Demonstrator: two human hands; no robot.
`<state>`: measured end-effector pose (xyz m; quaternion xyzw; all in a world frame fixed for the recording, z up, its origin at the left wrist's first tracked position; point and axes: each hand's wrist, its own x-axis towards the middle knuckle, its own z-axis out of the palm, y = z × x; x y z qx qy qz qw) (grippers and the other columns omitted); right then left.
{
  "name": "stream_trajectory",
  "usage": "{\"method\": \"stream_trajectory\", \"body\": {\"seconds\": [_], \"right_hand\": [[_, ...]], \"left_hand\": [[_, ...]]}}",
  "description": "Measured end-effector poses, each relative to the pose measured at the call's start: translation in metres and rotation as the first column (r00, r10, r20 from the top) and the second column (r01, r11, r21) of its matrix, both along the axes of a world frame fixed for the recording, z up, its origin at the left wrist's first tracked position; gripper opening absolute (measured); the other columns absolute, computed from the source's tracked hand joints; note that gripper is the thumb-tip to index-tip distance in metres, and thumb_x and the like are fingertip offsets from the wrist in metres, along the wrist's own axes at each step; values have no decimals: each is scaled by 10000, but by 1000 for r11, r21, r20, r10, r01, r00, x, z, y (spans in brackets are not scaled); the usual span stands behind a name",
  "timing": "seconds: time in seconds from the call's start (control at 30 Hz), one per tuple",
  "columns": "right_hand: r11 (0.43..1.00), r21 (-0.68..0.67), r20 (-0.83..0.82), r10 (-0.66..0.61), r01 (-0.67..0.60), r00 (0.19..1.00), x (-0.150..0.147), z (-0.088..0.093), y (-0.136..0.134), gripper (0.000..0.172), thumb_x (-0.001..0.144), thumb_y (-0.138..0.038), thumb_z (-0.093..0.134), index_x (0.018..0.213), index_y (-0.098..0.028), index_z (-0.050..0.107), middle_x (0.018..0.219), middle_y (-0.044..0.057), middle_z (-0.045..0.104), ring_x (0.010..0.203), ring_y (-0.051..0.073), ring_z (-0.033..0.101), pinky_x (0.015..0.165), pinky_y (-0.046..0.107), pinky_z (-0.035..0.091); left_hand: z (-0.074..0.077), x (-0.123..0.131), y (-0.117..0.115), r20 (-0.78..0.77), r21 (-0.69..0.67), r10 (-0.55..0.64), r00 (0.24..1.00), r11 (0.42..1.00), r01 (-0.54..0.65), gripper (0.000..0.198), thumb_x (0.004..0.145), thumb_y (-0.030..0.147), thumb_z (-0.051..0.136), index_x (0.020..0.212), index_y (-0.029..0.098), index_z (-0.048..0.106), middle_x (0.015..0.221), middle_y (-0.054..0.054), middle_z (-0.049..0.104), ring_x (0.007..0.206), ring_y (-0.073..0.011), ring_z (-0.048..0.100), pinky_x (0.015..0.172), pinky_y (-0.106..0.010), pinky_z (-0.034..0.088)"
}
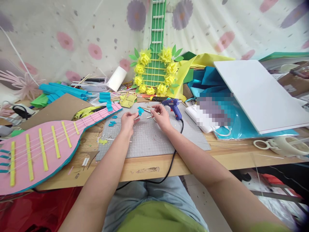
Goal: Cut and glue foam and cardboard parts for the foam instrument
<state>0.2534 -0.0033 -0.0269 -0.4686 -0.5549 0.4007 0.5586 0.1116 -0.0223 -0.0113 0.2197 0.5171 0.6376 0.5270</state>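
Fingertips together, the left hand had the small blue piece in a pinch, held up over the grey mat! In came the right hand at about four o'clock of that piece, fingers curled; whether they gripped the slim tool beside them, I couldn't tell. At nine o'clock of the left hand lay blue-tipped sticks; at two o'clock of the right, the glue gun. Farther out on the table, the pink guitar shape sprawled toward eight, while a flower-trimmed green one stood near one o'clock!
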Motion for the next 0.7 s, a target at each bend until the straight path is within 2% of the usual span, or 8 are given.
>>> {"method": "stream_trajectory", "body": {"seconds": [0.1, 0.2, 0.27, 0.33, 0.4, 0.57, 0.7], "right_hand": [[996, -67, 26, 57, -56, 998, 0, 2, 0, 262, 654, -433, 620, 704, -186, 550, 571, -36, 499, 482, 86, 472, 510, 245, 429], [986, -116, 73, 132, -123, 989, -2, 5, -3, 366, 693, -540, 554, 648, -176, 573, 528, -26, 483, 440, 86, 443, 469, 246, 394], [977, -134, 154, 186, -166, 970, -3, 6, -5, 451, 733, -600, 473, 639, -174, 587, 514, -19, 461, 441, 94, 430, 463, 249, 367], [975, -117, 266, 212, -187, 940, -4, 7, -8, 463, 735, -614, 465, 641, -177, 587, 511, -19, 444, 469, 103, 423, 474, 248, 339], [983, -76, 331, 185, -169, 925, -5, 6, -8, 414, 728, -583, 500, 657, -183, 575, 520, -22, 440, 504, 110, 416, 488, 244, 318], [994, -59, 298, 106, -93, 949, -5, 0, -5, 321, 756, -489, 494, 666, -185, 543, 535, -25, 436, 527, 112, 389, 504, 242, 299], [995, -32, 317, 99, -93, 943, -6, -2, -4, 324, 758, -484, 492, 639, -184, 522, 557, -22, 458, 536, 111, 390, 527, 246, 295]], "left_hand": [[-3, -1, 1, -5, 2, 26, 1000, 1000, -26, 337, 575, 100, 710, 704, 174, 407, 600, 41, 571, 601, -110, 614, 604, -241, 508], [-3, 2, -1, -65, 32, 20, 998, 999, -18, 328, 587, 114, 712, 775, 168, 449, 632, 21, 604, 617, -120, 627, 594, -241, 506], [-1, 5, -4, -108, 46, 2, 994, 999, 4, 321, 598, 115, 709, 810, 159, 472, 649, -1, 627, 616, -127, 632, 586, -240, 501], [1, 9, -6, -139, 50, -25, 990, 998, 32, 303, 608, 117, 706, 827, 148, 499, 657, -21, 644, 613, -130, 636, 583, -234, 494], [2, 13, -8, -150, 41, -56, 987, 997, 63, 290, 612, 124, 710, 837, 139, 528, 647, -27, 648, 609, -134, 640, 586, -232, 491], [5, 16, -11, -89, 10, -125, 988, 992, 127, 303, 627, 172, 717, 860, 143, 526, 671, -24, 652, 613, -147, 649, 618, -274, 510], [4, 17, -12, -61, 21, -157, 986, 987, 159, 311, 628, 106, 699, 852, 145, 486, 700, -22, 654, 630, -143, 652, 647, -293, 517]]}}
